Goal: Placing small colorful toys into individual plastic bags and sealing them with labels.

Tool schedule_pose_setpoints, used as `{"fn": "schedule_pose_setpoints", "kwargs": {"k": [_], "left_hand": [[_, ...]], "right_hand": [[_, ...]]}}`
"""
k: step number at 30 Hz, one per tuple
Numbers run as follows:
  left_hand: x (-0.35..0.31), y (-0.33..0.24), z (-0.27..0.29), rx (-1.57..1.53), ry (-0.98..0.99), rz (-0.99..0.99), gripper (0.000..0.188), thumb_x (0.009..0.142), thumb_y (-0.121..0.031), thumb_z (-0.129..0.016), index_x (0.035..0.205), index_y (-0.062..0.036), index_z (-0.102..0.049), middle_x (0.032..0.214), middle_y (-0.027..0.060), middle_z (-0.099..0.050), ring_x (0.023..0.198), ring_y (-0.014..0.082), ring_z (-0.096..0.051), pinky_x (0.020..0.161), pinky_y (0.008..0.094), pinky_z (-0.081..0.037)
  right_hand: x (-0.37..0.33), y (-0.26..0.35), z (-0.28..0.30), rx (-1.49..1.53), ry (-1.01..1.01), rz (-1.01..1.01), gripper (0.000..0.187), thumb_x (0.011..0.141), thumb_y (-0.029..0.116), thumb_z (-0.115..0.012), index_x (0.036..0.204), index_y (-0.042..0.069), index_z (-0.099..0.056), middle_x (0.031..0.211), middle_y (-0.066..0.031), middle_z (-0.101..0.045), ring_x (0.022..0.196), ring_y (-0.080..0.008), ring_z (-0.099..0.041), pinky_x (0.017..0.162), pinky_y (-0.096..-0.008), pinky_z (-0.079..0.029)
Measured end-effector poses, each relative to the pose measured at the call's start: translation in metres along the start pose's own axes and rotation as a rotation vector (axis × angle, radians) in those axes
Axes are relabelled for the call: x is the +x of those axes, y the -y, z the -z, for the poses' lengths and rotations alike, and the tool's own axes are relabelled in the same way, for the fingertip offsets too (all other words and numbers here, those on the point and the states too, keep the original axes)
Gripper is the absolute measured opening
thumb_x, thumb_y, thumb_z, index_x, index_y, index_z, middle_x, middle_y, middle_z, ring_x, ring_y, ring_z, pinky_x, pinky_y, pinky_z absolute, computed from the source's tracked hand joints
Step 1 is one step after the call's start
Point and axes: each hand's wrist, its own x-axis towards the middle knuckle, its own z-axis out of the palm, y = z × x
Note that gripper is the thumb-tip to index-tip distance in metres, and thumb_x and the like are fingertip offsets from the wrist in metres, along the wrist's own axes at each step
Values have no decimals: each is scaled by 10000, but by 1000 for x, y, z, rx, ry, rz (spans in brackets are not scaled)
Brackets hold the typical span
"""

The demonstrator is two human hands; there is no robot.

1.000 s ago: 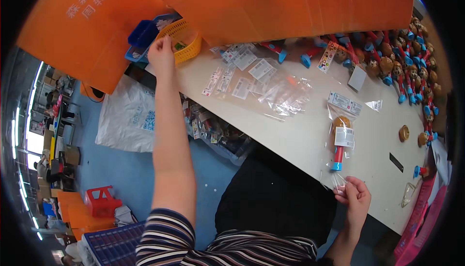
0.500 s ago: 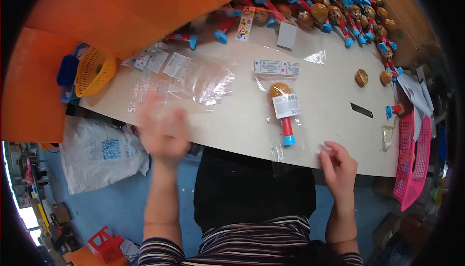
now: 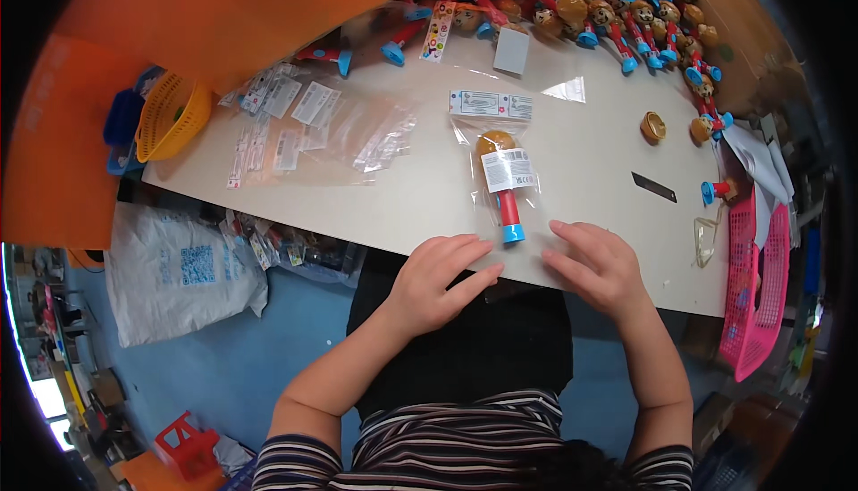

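A red toy with a brown round head and a blue foot (image 3: 508, 203) lies in a clear plastic bag (image 3: 464, 134) at the middle of the table, with a white printed label across it. A printed card (image 3: 490, 104) tops the bag. My left hand (image 3: 440, 284) is at the table's front edge, fingers stretched toward the bag's lower end. On the other side, my right hand (image 3: 601, 268) has its fingers apart near the bag's lower right. Both hands appear to hold nothing; whether the fingertips touch the clear film, I cannot tell.
Flat clear bags with labels (image 3: 313, 129) lie at left, beside a yellow basket (image 3: 183, 120). Many similar toys (image 3: 626, 31) are heaped at the back. A brown half shell (image 3: 653, 126), a dark blade (image 3: 654, 187) and a pink basket (image 3: 755, 303) are at right.
My left hand has come right from near the flat bags to the bagged toy's lower end. My right hand has moved slightly up and left, its fingers now over the table edge.
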Motion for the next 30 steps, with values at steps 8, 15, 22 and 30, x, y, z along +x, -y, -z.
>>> {"fn": "schedule_pose_setpoints", "kwargs": {"k": [8, 15, 22, 30], "left_hand": [[-1, -2, -1, 2, -88, 15, 303, 686, -92, -821, 968, -113, -713, 1043, 85, -649, 897, 270, -645, 759, 349, -508], [8, -9, 12, -104, -9, 262, 136, 753, -34, -756, 862, -63, -679, 931, 76, -630, 817, 268, -612, 745, 354, -481], [23, -25, 17, -195, 33, 556, 55, 823, -29, -683, 831, -8, -632, 850, 107, -610, 785, 282, -602, 716, 354, -479], [32, -25, 20, -303, 104, 772, 131, 825, -65, -713, 803, 5, -604, 847, 92, -617, 761, 183, -607, 662, 287, -471]], "right_hand": [[-1, -3, -1, 32, -52, 17, 225, 734, 74, -747, 950, 92, -688, 1138, -107, -674, 877, -270, -678, 701, -336, -564], [-3, 4, -2, 357, -7, -319, 115, 794, 70, -737, 892, 48, -682, 1145, -109, -631, 879, -243, -625, 699, -315, -537], [9, 16, 9, 684, 123, -709, 77, 887, 63, -643, 857, -7, -649, 1120, -75, -550, 802, -112, -527, 686, -205, -434], [15, 19, 19, 768, 239, -926, 99, 890, 82, -654, 847, -7, -644, 989, -29, -569, 711, -50, -517, 627, -193, -426]]}}
